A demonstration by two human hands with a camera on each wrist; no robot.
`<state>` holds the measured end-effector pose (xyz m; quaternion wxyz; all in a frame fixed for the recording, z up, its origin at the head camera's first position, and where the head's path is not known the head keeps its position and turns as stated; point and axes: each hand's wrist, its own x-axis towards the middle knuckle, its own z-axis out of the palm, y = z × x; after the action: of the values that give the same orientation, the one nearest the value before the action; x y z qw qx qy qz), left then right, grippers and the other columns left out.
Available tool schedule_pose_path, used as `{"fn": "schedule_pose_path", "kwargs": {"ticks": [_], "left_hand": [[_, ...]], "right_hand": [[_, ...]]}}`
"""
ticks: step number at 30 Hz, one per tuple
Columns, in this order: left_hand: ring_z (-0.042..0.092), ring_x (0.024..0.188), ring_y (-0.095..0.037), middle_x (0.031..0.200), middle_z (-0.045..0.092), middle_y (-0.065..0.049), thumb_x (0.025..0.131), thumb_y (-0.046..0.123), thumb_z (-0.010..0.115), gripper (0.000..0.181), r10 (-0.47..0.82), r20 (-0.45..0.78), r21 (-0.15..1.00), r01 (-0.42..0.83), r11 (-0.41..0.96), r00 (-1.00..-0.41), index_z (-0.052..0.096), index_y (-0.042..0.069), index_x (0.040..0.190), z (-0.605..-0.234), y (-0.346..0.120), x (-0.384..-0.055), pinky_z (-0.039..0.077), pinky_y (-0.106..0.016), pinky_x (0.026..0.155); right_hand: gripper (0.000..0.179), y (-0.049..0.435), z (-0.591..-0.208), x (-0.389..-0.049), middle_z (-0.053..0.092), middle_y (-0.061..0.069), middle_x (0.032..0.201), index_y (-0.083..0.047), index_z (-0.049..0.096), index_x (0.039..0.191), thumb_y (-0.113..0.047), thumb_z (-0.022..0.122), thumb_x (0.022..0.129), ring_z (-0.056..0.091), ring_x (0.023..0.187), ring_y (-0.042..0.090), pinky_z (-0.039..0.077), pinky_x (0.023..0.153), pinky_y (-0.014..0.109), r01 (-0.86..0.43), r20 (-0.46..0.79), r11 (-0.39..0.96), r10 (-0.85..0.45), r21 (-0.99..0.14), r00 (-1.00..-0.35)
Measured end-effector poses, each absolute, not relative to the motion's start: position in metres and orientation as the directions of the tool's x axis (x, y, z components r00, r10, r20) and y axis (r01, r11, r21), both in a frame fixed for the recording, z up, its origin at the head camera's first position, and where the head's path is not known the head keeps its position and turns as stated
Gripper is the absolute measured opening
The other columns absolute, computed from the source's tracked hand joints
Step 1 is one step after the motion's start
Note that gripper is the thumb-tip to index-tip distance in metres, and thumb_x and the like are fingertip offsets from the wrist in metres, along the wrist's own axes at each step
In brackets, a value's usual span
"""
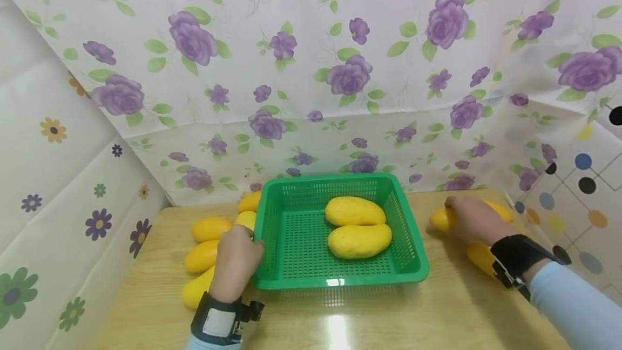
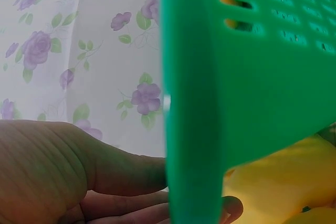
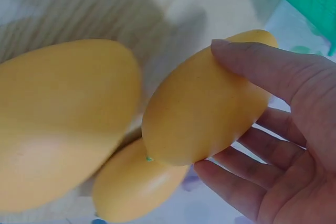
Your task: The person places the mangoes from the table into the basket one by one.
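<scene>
A green plastic basket [image 1: 340,283] stands in the middle of the table, with two yellow mangoes [image 1: 359,242] lying side by side in its right half. My left hand [image 1: 237,258] pinches the basket's left rim, thumb on one side and fingers on the other, as the left wrist view shows. Right of the basket, my right hand [image 1: 473,221] grips a mango [image 3: 205,106] between thumb and fingers. Two more mangoes lie by that hand, a large-looking one [image 3: 63,124] and one [image 3: 139,184] partly beneath the held mango in the right wrist view.
Several mangoes [image 1: 201,257] lie left of the basket, some partly hidden by the left hand and basket. The wooden table [image 1: 301,317] meets a flower-patterned sheet [image 1: 311,96] behind the basket. Patterned sheets also rise at both sides.
</scene>
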<state>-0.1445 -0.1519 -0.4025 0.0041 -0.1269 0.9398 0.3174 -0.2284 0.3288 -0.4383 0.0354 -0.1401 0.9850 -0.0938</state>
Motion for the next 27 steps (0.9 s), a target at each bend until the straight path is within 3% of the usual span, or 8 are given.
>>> {"fn": "schedule_pose_path", "kwargs": {"ticks": [7, 15, 19, 27], "left_hand": [[0.053, 0.055, -0.019, 0.064, 0.054, -0.011, 0.084, 0.011, 0.062, 0.016, -0.232, -0.095, 0.594, -0.242, 0.767, -0.968, 0.06, 0.0, 0.073, -0.403, -0.152, -0.144, 0.042, -0.025, 0.043], [0.053, 0.054, -0.019, 0.062, 0.052, -0.01, 0.085, 0.011, 0.061, 0.019, -0.229, -0.114, 0.592, -0.251, 0.766, -0.967, 0.059, 0.001, 0.069, -0.403, -0.154, -0.145, 0.043, -0.023, 0.041], [0.053, 0.054, -0.019, 0.062, 0.052, -0.01, 0.086, 0.012, 0.061, 0.02, -0.231, -0.117, 0.588, -0.254, 0.768, -0.966, 0.059, 0.001, 0.069, -0.404, -0.154, -0.145, 0.042, -0.023, 0.042], [0.055, 0.053, -0.018, 0.062, 0.055, -0.01, 0.085, 0.013, 0.063, 0.018, -0.236, -0.111, 0.578, -0.256, 0.775, -0.965, 0.062, 0.0, 0.072, -0.404, -0.152, -0.146, 0.043, -0.022, 0.04]], "right_hand": [[0.044, 0.316, -0.417, -0.236, 0.064, 0.007, 0.084, -0.002, 0.063, 0.098, -0.018, 0.083, 0.063, 0.055, 0.071, 0.019, 0.048, 0.065, 0.037, -0.286, 0.029, 0.928, -0.288, -0.239, -0.957], [0.055, 0.286, -0.387, -0.232, 0.067, 0.014, 0.097, 0.0, 0.059, 0.114, -0.022, 0.08, 0.069, 0.06, 0.081, 0.024, 0.05, 0.072, 0.041, -0.296, 0.089, 0.923, -0.283, -0.247, -0.955], [0.055, 0.266, -0.371, -0.225, 0.067, 0.011, 0.1, -0.004, 0.059, 0.117, -0.024, 0.08, 0.07, 0.061, 0.083, 0.024, 0.051, 0.072, 0.041, -0.313, 0.141, 0.919, -0.286, -0.239, -0.948], [0.056, 0.218, -0.355, -0.203, 0.067, 0.01, 0.101, -0.004, 0.06, 0.117, -0.027, 0.08, 0.07, 0.063, 0.086, 0.023, 0.053, 0.073, 0.039, -0.447, 0.162, 0.872, -0.421, -0.199, -0.893]]}}
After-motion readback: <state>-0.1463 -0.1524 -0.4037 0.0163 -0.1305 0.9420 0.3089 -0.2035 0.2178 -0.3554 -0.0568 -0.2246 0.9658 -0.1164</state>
